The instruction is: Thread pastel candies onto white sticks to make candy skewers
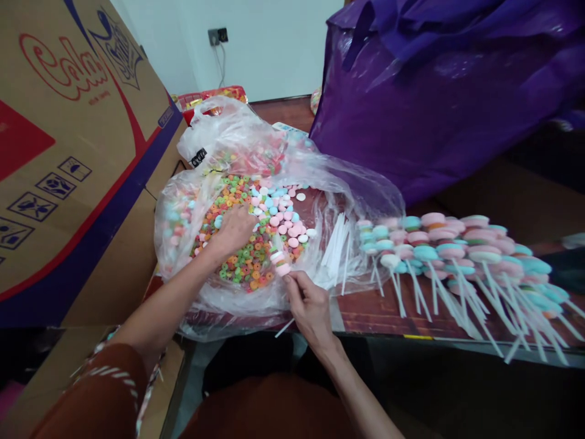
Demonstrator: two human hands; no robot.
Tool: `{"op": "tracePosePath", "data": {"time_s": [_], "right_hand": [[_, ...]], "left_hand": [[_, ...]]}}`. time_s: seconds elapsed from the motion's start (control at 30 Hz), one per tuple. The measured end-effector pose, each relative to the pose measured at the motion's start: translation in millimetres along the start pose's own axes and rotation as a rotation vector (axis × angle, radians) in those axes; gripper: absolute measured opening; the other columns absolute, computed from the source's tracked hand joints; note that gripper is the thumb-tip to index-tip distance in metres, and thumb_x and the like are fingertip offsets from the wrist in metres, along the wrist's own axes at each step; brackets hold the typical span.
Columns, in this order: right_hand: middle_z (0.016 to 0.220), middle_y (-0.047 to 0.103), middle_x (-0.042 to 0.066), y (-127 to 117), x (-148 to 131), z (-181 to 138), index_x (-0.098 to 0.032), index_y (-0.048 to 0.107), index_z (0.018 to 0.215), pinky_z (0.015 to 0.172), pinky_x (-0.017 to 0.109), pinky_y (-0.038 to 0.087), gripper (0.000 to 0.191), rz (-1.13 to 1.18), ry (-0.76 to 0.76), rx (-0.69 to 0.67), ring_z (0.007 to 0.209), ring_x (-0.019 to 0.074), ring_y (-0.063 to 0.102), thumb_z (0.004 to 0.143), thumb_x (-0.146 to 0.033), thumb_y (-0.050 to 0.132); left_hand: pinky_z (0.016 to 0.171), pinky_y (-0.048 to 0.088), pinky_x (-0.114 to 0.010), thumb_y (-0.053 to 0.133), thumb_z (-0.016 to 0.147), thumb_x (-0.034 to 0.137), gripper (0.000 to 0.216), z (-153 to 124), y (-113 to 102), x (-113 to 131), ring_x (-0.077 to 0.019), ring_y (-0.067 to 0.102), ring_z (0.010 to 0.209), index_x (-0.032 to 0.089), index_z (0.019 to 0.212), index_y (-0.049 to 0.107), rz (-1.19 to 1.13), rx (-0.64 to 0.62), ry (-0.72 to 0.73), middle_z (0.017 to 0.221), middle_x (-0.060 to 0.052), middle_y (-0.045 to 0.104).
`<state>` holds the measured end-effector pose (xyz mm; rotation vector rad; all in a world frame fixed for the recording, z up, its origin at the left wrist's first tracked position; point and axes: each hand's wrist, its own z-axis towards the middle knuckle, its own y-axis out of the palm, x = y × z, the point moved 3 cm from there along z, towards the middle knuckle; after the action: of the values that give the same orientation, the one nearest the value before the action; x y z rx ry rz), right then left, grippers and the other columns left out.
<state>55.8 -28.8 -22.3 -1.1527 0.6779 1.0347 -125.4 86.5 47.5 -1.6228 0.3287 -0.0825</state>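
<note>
My right hand (311,308) is closed on a candy skewer (280,259), pinching it near its lowest pink disc. White, pink and green pieces are stacked on it, and its white stick sticks out below the hand. My left hand (237,228) reaches into the loose candies on an opened clear plastic bag, fingers curled down; their tips are hidden, so what they hold cannot be made out. Under and around it lie small orange and green ring candies (251,268). Pink, white and blue candy discs (292,230) lie just right of it.
Bare white sticks (337,247) lie right of the candies. Farther right, many finished candy skewers (484,253) are piled along the table's front edge. A large cardboard box (105,122) stands at left, a purple bag (411,103) behind at right. Clear plastic bags (237,125) bunch up behind.
</note>
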Motion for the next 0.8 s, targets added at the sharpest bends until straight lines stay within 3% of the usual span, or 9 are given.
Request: {"op": "tracePosePath", "data": {"time_s": [0.1, 0.3, 0.47, 0.6, 0.7, 0.8], "right_hand": [[0.057, 0.047, -0.006, 0, 1, 0, -0.018, 0.063, 0.082, 0.05, 0.021, 0.032, 0.025, 0.002, 0.017, -0.007, 0.048, 0.0086, 0.043, 0.098, -0.029, 0.048], [0.058, 0.048, -0.005, 1, 1, 1, -0.019, 0.063, 0.082, 0.05, 0.021, 0.031, 0.025, 0.007, 0.023, -0.015, 0.049, 0.0091, 0.042, 0.097, -0.03, 0.048], [0.058, 0.049, -0.005, 2, 2, 2, -0.019, 0.063, 0.082, 0.05, 0.021, 0.032, 0.025, 0.018, 0.044, -0.035, 0.05, 0.0097, 0.044, 0.098, -0.031, 0.048], [0.059, 0.049, -0.005, 2, 2, 2, -0.019, 0.063, 0.082, 0.05, 0.021, 0.032, 0.025, 0.03, 0.046, -0.035, 0.051, 0.0095, 0.044, 0.098, -0.031, 0.048], [0.06, 0.049, -0.005, 2, 3, 2, -0.019, 0.063, 0.082, 0.051, 0.021, 0.033, 0.025, 0.037, 0.053, -0.04, 0.051, 0.0096, 0.044, 0.098, -0.031, 0.048], [0.06, 0.05, -0.004, 2, 3, 2, -0.019, 0.063, 0.082, 0.051, 0.021, 0.033, 0.025, 0.044, 0.053, -0.041, 0.051, 0.0098, 0.045, 0.098, -0.032, 0.048]], "left_hand": [[0.085, 0.045, -0.039, 0.045, 0.089, 0.008, 0.039, 4, 3, -3, -0.0298, 0.057, 0.107, 0.018, 0.114, 0.073, 0.025, -0.011, 0.043, 0.11, -0.016, 0.061], [0.084, 0.045, -0.042, 0.043, 0.085, 0.007, 0.033, 5, 17, -3, -0.031, 0.055, 0.103, 0.011, 0.099, 0.073, -0.009, 0.166, 0.09, 0.103, -0.019, 0.061], [0.084, 0.044, -0.04, 0.043, 0.085, 0.007, 0.03, -2, 19, -2, -0.0274, 0.052, 0.099, 0.013, 0.097, 0.071, -0.115, 0.27, 0.066, 0.102, -0.015, 0.059], [0.085, 0.042, -0.041, 0.045, 0.089, 0.009, 0.027, -5, 14, -1, -0.0284, 0.05, 0.102, 0.013, 0.101, 0.068, -0.117, 0.24, 0.126, 0.107, -0.017, 0.06], [0.085, 0.039, -0.042, 0.045, 0.092, 0.011, 0.023, -4, 8, 1, -0.029, 0.052, 0.1, 0.014, 0.097, 0.068, -0.061, 0.174, 0.243, 0.095, -0.015, 0.065], [0.085, 0.038, -0.042, 0.045, 0.091, 0.008, 0.024, 1, 7, 4, -0.0297, 0.054, 0.099, 0.014, 0.098, 0.067, -0.01, 0.162, 0.272, 0.087, -0.015, 0.066]]}}
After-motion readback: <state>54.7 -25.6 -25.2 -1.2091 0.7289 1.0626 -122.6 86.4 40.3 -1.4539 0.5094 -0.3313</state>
